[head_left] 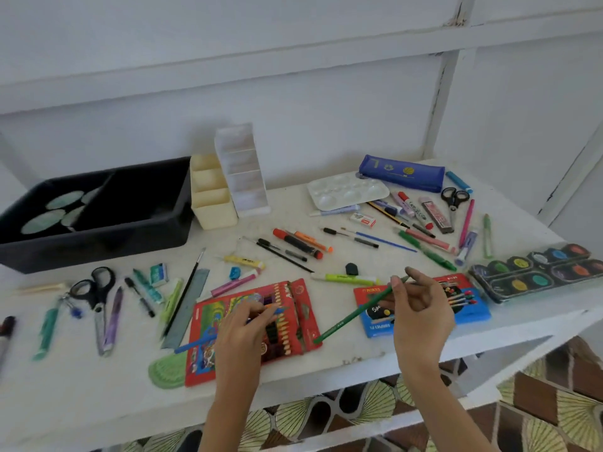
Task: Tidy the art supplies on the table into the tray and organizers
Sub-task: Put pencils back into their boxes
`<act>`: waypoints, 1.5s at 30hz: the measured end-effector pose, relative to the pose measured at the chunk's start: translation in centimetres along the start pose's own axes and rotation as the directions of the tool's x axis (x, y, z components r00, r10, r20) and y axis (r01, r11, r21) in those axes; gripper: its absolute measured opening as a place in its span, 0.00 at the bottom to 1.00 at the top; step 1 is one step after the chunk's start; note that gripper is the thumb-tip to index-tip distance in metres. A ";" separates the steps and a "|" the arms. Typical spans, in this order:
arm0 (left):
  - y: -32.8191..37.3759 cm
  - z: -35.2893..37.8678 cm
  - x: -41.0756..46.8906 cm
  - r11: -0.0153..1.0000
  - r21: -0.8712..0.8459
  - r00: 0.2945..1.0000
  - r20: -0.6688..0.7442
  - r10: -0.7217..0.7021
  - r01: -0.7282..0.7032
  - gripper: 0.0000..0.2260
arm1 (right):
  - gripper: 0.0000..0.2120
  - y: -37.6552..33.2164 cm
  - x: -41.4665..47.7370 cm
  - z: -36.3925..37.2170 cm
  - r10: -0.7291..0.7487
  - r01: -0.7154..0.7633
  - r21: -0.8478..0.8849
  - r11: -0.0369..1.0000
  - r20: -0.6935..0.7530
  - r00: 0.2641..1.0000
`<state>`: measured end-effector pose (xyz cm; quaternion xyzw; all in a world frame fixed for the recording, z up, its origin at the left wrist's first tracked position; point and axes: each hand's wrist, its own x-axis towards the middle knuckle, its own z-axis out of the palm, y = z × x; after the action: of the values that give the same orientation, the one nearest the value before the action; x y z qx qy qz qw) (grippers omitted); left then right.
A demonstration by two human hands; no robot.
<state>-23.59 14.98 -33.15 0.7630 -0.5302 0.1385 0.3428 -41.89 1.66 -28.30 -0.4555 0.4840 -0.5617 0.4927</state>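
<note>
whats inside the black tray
In the black tray, pale green oval shapes lie in the left compartment. The right compartment looks dark; its near wall hides part of the floor.

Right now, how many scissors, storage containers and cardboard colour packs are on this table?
Scissors: 2 (left pair, right pair)
Containers: 3 (black tray, cream organizer, white organizer)
Colour packs: 2 (red pack, blue pack)
Total: 7

Home art corner: white table (pixel 81 370) against a panelled wall (pixel 293 76), patterned floor tiles (pixel 538 402), scattered pens (pixel 297 244) and paints (pixel 535 272).
</note>
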 end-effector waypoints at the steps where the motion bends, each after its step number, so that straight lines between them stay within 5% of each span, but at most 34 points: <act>1: -0.3 -0.2 -0.5 1.000 -0.007 1.000 -0.001 -0.020 0.020 0.17 | 0.10 0.0 -0.2 0.0 -0.017 0.017 -0.002 1.000 -0.013 1.000; 11: -1.6 0.1 -2.8 0.990 -0.098 0.994 -0.014 -0.107 0.105 0.14 | 0.10 1.8 -2.9 1.2 0.015 -0.015 0.015 1.000 0.000 1.000; 19: -1.7 1.0 -3.5 0.972 -0.119 0.972 -0.091 -0.216 0.205 0.09 | 0.16 4.2 -6.4 2.4 0.181 -0.170 -0.074 0.983 0.169 0.969; 31: -1.5 0.7 -3.6 0.962 -0.200 0.974 -0.089 -0.206 0.186 0.10 | 0.11 6.4 -7.4 4.0 -0.025 0.230 -0.552 0.801 0.353 0.935; 35: -1.4 0.6 -3.5 0.962 -0.191 0.974 -0.079 -0.212 0.194 0.10 | 0.20 7.5 -9.1 4.3 -0.297 0.522 -0.557 0.646 0.447 0.844; 38: -1.4 0.5 -3.6 0.959 -0.196 0.974 -0.050 -0.220 0.207 0.11 | 0.22 7.9 -9.8 4.2 -0.274 0.494 -0.489 0.719 0.453 0.848; 43: -1.7 0.7 -3.3 0.942 -0.236 0.967 -0.030 -0.252 0.238 0.08 | 0.04 6.4 -9.0 3.5 -0.093 0.320 -0.384 0.866 0.504 0.858; 45: -1.4 0.6 -3.0 0.932 -0.279 0.967 -0.041 -0.252 0.231 0.08 | 0.07 5.5 -8.8 3.4 -0.070 0.251 -0.323 0.913 0.481 0.874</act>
<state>-23.61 17.04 -35.87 0.7623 -0.4327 0.0502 0.4787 -37.07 9.86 -33.67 -0.7001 0.4116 -0.3743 0.4475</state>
